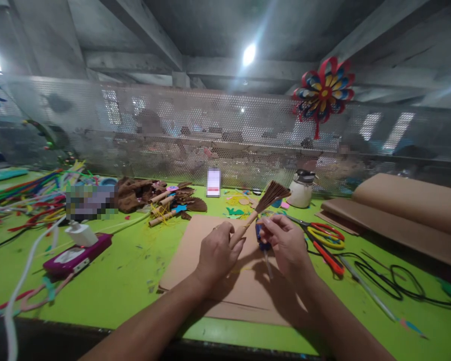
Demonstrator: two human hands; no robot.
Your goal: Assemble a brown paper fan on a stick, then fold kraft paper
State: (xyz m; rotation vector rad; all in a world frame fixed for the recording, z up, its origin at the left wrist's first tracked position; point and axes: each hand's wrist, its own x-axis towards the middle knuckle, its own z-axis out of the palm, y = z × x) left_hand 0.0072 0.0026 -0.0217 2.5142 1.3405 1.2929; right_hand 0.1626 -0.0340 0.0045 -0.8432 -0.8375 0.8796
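My left hand [217, 250] is closed around a rolled brown paper tube [244, 229]. From its upper end spreads a pleated brown paper fan [272, 195], so the piece looks like a small broom, tilted up to the right. My right hand [285, 243] is beside it, thumb and forefinger pinched together; what they hold, if anything, is too small to make out. Partly hidden behind those fingers is a blue tool [262, 238] with a pale stick [268, 264] pointing down, resembling a glue gun. Below both hands lie brown paper sheets [188, 265].
Similar paper pieces [173, 203] lie at the back left. A purple power strip [77, 256] with a white charger sits left. On the right are scissors [325, 235], an orange-handled cutter [328, 258], a black cable [391, 281] and large brown paper [402, 215]. A phone [213, 182] stands behind.
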